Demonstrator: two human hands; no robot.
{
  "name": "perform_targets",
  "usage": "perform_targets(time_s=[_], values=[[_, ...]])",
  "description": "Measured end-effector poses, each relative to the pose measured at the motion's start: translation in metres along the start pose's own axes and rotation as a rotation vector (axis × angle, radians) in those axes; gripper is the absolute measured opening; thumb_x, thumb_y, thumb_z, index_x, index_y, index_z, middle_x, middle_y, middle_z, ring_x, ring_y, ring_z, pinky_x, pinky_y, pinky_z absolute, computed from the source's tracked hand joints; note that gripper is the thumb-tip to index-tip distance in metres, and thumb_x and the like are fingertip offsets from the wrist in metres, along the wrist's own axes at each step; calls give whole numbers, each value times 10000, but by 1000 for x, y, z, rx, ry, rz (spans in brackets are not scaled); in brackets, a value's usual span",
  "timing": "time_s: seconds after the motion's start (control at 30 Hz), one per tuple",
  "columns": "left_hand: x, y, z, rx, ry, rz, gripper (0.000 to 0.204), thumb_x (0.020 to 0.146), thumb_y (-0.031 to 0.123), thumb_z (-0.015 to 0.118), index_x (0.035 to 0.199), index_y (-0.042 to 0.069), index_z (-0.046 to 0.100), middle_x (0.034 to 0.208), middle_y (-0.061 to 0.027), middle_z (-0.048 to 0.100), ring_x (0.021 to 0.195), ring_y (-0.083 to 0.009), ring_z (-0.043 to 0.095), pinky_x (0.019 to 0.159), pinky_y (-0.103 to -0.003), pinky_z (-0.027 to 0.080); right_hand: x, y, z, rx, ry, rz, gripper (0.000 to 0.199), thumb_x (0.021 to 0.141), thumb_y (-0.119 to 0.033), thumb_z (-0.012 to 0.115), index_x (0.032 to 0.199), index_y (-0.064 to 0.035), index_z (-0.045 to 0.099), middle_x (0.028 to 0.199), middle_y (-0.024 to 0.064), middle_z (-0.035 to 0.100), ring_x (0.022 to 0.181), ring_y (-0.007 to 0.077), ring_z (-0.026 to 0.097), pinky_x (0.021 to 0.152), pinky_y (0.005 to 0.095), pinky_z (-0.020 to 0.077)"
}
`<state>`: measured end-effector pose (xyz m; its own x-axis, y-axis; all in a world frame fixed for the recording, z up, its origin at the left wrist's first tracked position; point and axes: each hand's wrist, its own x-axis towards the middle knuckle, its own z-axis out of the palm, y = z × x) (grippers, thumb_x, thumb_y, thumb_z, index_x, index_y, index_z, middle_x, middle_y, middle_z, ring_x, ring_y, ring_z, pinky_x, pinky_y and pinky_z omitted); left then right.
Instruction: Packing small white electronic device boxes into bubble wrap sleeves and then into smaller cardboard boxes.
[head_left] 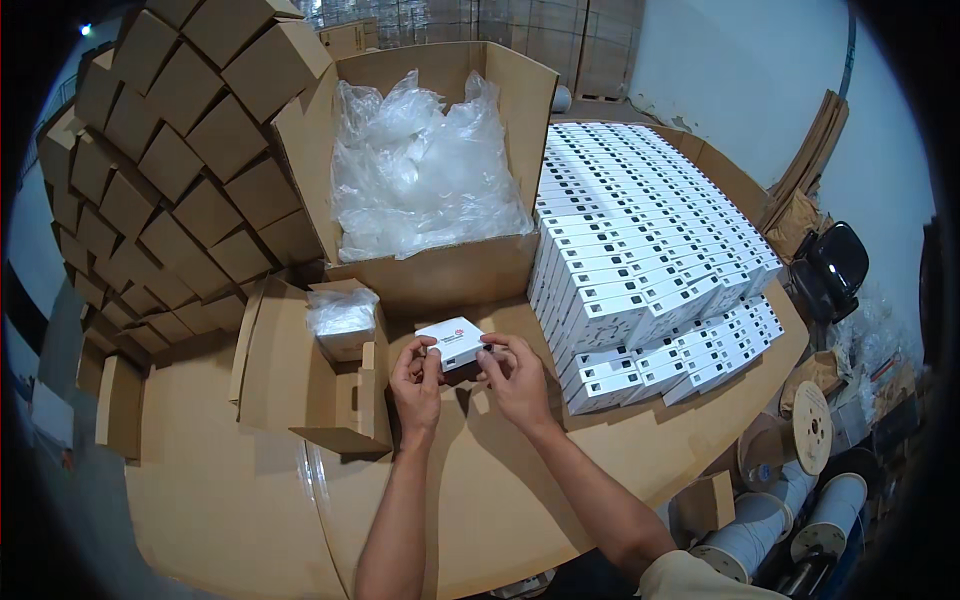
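From where I stand, the step looks like handling one white box [455, 343] over the tabletop [220, 470], well in from its near edge. The left hand [416, 385] and right hand [515, 382], fingers partly curled, pinch its sides; the next move seemingly calls for a steady grip. I count one large carton [430, 275]; the stacked boxes [640, 240] defy counting.

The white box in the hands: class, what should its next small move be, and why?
Probably a short shift of the white box leftward, toward the small open carton: the left hand and right hand hold the box at either side, and the carton stands close by, with room showing in front of its clear plastic wrap.
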<state>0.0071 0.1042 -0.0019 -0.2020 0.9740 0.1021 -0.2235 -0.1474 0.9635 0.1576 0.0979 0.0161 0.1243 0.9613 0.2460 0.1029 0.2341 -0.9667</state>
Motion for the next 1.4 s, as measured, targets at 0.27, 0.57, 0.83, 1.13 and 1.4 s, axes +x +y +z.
perform_targets(time_s=[0.27, 0.57, 0.83, 1.13, 1.4], values=[[7, 7, 13, 125, -40, 208, 356, 1000, 55, 530, 1354, 26, 514, 1033, -70, 650, 904, -108, 604, 775, -255, 505, 17, 32, -8, 307, 57, 156, 207, 977, -57, 629, 1161, 22, 577, 1014, 85, 655, 844, 112, 662, 757, 250, 568], [4, 4, 6, 331, -66, 191, 374, 998, 30, 510, 1371, 0, 491, 1191, -162, 660, 1114, -218, 633, 955, -351, 510, 22, 41, -11, -14, -13, -2, 270, 961, -15, 623, 1217, 50, 567, 1062, 111, 674, 953, 140, 678, 830, 260, 562], [1, 2, -2, 699, -38, 309, 389, 963, -2, 551, 1346, -15, 482, 1152, -229, 681, 1086, -311, 678, 917, -397, 529, 13, 14, -13, -362, 53, -153, 264, 868, -27, 698, 1124, -9, 634, 1017, 122, 701, 899, 241, 716, 799, 338, 564], [-3, 8, 4, 691, -21, 258, 402, 929, -51, 531, 1329, -25, 496, 1191, -291, 643, 1132, -427, 632, 939, -475, 503, 15, 22, -14, -374, 41, -157, 270, 864, -28, 697, 1125, -7, 630, 1020, 124, 692, 902, 251, 708, 813, 346, 560], [-5, 13, 8, 642, -42, 237, 549, 862, -30, 548, 1395, -35, 417, 1308, -275, 575, 1226, -411, 571, 1012, -469, 459, 14, 31, -16, -383, 24, -135, 337, 849, -18, 663, 1180, -5, 601, 1071, 145, 679, 938, 279, 698, 818, 370, 557]])
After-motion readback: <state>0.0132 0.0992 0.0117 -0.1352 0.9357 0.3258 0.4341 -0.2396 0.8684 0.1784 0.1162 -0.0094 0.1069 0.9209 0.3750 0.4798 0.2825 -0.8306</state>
